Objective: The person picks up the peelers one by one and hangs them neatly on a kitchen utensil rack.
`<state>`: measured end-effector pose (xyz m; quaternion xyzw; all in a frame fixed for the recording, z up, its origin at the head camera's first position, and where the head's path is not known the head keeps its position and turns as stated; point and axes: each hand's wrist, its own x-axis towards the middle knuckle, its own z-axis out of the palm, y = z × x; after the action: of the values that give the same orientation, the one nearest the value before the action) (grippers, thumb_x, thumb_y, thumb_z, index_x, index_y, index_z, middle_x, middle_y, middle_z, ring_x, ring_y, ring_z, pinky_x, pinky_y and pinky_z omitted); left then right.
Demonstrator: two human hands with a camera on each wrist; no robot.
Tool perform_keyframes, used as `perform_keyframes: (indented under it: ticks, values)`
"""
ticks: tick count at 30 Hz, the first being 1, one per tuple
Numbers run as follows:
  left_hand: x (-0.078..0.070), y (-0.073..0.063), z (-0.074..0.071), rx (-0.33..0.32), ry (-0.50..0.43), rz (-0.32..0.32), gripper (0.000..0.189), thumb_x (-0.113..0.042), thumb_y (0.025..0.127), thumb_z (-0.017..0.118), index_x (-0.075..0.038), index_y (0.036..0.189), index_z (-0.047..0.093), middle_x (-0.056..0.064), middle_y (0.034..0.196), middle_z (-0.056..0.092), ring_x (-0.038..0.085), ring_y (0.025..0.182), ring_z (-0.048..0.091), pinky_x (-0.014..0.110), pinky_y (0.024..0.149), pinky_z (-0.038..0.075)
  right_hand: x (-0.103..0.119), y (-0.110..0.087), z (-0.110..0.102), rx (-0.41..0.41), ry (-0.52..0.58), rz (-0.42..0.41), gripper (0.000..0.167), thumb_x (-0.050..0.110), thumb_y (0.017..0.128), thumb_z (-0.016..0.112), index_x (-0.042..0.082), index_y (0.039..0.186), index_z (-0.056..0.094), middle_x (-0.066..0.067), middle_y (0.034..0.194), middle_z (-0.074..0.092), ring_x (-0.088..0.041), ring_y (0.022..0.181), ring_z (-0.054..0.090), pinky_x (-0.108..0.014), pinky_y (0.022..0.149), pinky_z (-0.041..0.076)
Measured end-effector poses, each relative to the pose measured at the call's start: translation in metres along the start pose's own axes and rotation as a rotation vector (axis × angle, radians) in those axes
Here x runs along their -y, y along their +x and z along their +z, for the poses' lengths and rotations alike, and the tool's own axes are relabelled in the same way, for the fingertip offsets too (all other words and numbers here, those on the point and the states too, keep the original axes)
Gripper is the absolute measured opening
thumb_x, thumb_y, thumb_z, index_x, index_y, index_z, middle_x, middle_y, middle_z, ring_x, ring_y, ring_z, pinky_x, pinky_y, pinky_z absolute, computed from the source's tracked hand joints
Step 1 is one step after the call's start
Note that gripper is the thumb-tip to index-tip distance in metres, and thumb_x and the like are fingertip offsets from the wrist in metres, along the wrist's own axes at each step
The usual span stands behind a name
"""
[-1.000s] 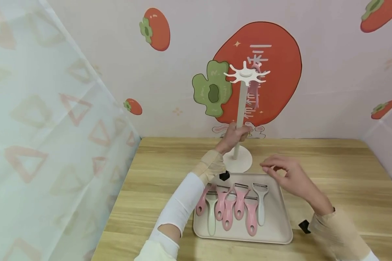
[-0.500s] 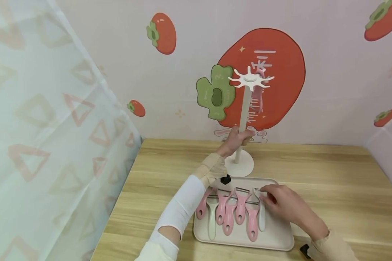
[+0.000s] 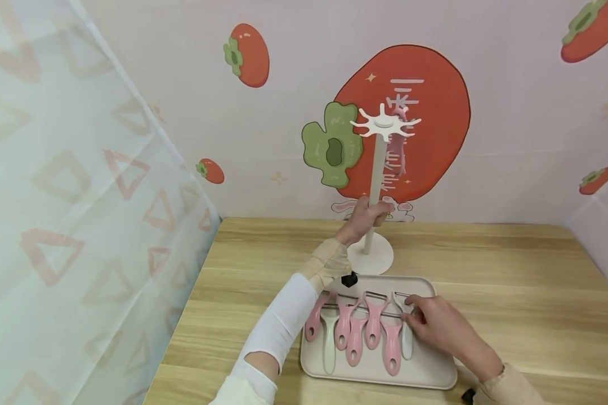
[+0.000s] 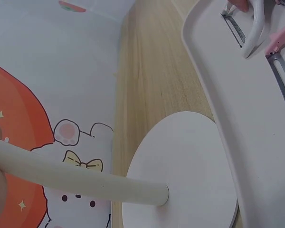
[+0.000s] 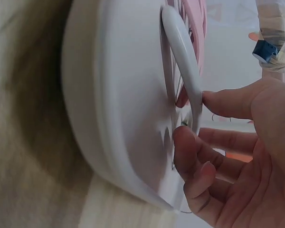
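Observation:
My left hand (image 3: 366,219) grips the pole of a white stand (image 3: 378,169) near the back of the table. Several hooked arms spread from the stand's top, and a pink peeler (image 3: 397,149) hangs from one at the right. In front of the round base, a pale tray (image 3: 428,374) holds several pink peelers (image 3: 392,349), a pale green peeler (image 3: 329,349) and a whitish-grey peeler (image 3: 407,340). At the tray's right side, my right hand (image 3: 438,322) pinches the whitish-grey peeler by its neck, thumb and fingers on opposite sides in the right wrist view.
The wooden table (image 3: 512,270) runs back to a wall cloth (image 3: 517,112) printed with persimmons. Another cloth (image 3: 81,197) closes off the left side. The tray's far edge lies close to the stand's base (image 4: 180,161).
My right hand has come down from above the tray's back right corner onto the whitish-grey peeler. My left hand has kept its grip on the pole.

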<state>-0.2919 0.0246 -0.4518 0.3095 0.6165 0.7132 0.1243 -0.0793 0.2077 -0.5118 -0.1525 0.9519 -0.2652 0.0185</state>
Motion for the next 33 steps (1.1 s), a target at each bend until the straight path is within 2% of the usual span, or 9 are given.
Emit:
perform_keyframes:
  ticks: [5,13,18,23,27,33]
  values:
    - [0.001,0.0,-0.001,-0.01,0.009,-0.001,0.048,-0.01,0.102,0.056,-0.011,0.057,0.04,-0.009,0.05,0.031,0.011,0.049,0.026,0.029,0.052,0.022,0.004,0.0,0.005,-0.028,-0.001,0.033,0.029,0.022,0.092,0.083,0.001,0.111,0.075,0.014,0.064,0.05,0.002,0.055,0.043,-0.022,0.052,0.038]
    - [-0.001,0.0,-0.002,-0.017,0.012,0.012,0.048,-0.009,0.102,0.056,-0.011,0.058,0.039,-0.009,0.05,0.031,0.012,0.049,0.025,0.029,0.052,0.022,0.014,0.006,0.013,-0.031,0.056,0.172,0.029,0.018,0.09,0.08,-0.004,0.109,0.074,0.006,0.061,0.053,-0.006,0.052,0.048,-0.025,0.048,0.038]
    - [-0.001,-0.001,0.001,-0.014,0.01,0.021,0.047,-0.008,0.103,0.055,-0.009,0.059,0.039,-0.009,0.05,0.03,0.012,0.049,0.025,0.029,0.053,0.022,0.014,0.004,0.013,-0.022,0.075,0.224,0.027,0.014,0.087,0.079,-0.004,0.106,0.074,0.005,0.06,0.053,-0.009,0.052,0.05,-0.025,0.047,0.038]
    - [0.0,-0.002,0.004,-0.029,0.008,0.014,0.048,-0.006,0.103,0.054,-0.009,0.058,0.039,-0.01,0.05,0.03,0.012,0.049,0.025,0.029,0.053,0.022,0.014,0.002,0.005,-0.006,0.102,0.233,0.032,0.015,0.087,0.077,-0.005,0.112,0.073,0.004,0.064,0.055,-0.01,0.054,0.051,-0.025,0.048,0.039]
    - [-0.001,-0.002,0.004,-0.034,0.006,0.005,0.049,-0.006,0.103,0.055,-0.012,0.057,0.039,-0.01,0.051,0.03,0.011,0.05,0.026,0.029,0.053,0.022,0.014,0.0,-0.006,-0.007,0.092,0.225,0.031,0.016,0.09,0.074,0.0,0.116,0.073,0.004,0.07,0.056,-0.01,0.058,0.05,-0.026,0.05,0.04]
    - [0.0,-0.001,0.003,-0.035,0.001,0.0,0.047,-0.006,0.103,0.055,-0.01,0.059,0.039,-0.01,0.051,0.03,0.011,0.05,0.026,0.029,0.053,0.022,0.013,0.001,-0.024,-0.026,0.121,0.161,0.028,0.012,0.098,0.069,0.005,0.125,0.07,0.004,0.081,0.062,-0.008,0.066,0.054,-0.026,0.054,0.045]
